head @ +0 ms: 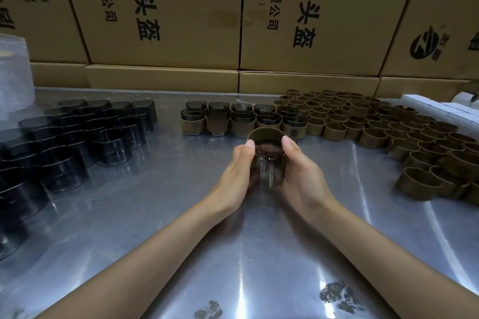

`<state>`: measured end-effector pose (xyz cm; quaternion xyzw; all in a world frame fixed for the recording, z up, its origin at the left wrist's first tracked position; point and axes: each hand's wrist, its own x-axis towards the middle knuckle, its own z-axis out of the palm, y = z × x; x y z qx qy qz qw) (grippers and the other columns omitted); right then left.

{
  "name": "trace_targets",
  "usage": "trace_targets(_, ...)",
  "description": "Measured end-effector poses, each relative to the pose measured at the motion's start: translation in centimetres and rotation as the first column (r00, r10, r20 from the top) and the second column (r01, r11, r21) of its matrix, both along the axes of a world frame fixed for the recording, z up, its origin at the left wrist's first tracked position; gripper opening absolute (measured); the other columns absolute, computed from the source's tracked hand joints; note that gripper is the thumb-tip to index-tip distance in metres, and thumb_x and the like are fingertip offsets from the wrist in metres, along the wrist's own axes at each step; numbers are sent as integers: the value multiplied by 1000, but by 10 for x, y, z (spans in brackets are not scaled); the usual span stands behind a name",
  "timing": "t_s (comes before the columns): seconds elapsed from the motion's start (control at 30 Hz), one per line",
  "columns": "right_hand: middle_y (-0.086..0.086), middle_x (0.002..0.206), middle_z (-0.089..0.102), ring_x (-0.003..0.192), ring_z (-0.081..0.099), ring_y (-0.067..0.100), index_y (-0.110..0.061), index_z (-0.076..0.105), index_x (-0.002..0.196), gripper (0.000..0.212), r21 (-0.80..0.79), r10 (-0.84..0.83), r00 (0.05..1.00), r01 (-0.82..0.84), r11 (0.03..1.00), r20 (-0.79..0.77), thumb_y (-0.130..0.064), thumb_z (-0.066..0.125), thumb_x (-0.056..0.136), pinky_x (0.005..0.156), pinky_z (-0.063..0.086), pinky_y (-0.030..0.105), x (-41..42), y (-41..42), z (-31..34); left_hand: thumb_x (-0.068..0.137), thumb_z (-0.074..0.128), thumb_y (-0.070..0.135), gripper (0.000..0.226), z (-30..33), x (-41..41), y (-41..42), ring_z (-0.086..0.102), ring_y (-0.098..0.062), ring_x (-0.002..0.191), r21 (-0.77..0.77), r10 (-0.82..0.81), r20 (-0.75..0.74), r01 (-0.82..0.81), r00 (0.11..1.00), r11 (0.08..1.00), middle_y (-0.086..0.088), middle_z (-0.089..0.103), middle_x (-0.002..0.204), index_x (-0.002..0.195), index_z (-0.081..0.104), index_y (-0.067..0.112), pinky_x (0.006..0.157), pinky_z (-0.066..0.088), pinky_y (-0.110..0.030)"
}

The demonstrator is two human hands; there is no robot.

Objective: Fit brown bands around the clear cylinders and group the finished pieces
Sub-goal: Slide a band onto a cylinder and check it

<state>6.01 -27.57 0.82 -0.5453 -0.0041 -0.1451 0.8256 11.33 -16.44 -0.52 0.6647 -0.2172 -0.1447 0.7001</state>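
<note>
Both my hands hold one clear cylinder (267, 166) above the middle of the metal table (181, 215). My left hand (237, 172) grips its left side and my right hand (302, 169) its right side. A brown band (265, 133) sits around the cylinder's far end, with both thumbs at its edge. Just behind stands a group of banded cylinders (241, 122) in two rows. Bare clear cylinders (77, 137) are massed at the left. Loose brown bands (375, 127) cover the right side.
Stacked cardboard boxes (166, 21) form a wall along the back of the table. A roll of clear film (14, 70) stands at the far left. White pieces (445, 109) lie at the far right edge.
</note>
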Motion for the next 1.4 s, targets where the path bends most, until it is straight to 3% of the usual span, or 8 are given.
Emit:
trace_targets(0.13,14,130,60,122,55,30,-17,46,138,39,84,1,1000,1,996,-23,-22,41,99,107,37,55,0,-1,0,94,36,52,29,1,3,1,60,-20,113,-20,36,20,-36,999,999,-11,63,122,113,50,34,102,46,-45)
trace_targets(0.3,16,124,62,115,57,28,-10,51,134,47,56,71,997,-70,996,-16,-30,47,92,101,43,45,-1,0,5,71,46,64,64,7,2,0,54,-23,123,-111,68,3,-67,998,992,-6,60,129,127,50,34,109,37,-47)
trace_targets(0.4,9,120,66,112,59,24,-14,60,125,58,-55,186,958,-202,978,-218,-49,54,79,101,42,40,-3,-11,12,65,51,66,77,8,5,4,50,-20,128,-140,80,11,-78,997,987,-4,56,136,134,47,31,112,34,-44)
trace_targets(0.53,9,117,66,103,64,20,-14,60,121,70,-52,368,821,-432,900,-437,-56,69,65,92,48,30,-7,-32,17,83,54,45,36,10,9,9,58,-12,118,-163,24,-44,-31,999,986,-1,58,133,118,52,35,105,42,-34)
trace_targets(0.67,9,116,68,103,67,18,-12,59,122,65,47,409,836,-422,905,-366,-47,69,69,76,55,24,-8,-34,15,88,59,42,59,13,14,13,65,-17,108,-160,-129,-186,99,974,982,-5,62,128,139,44,18,95,49,-29)
trace_targets(0.83,6,108,71,101,68,16,-20,71,109,54,54,430,862,-432,900,-269,-43,77,61,77,54,23,-6,-34,10,63,66,65,81,21,13,26,64,-13,111,-73,-314,-271,306,910,949,-4,68,119,124,59,13,86,54,-19)
trace_targets(1.07,6,100,74,95,70,16,-21,78,95,57,-43,478,863,-490,870,-162,-50,91,48,69,56,19,-8,-35,7,75,69,54,44,20,17,35,64,-11,111,-164,-438,-240,408,867,898,-3,69,118,105,75,22,88,52,-19)
trace_targets(1.4,10,104,72,91,70,15,-8,65,108,79,-48,470,877,-476,878,-96,-47,93,45,63,57,18,-8,-30,6,51,83,61,58,17,18,32,66,-10,105,-280,-508,-186,450,841,848,-2,72,109,97,77,26,88,52,-21)
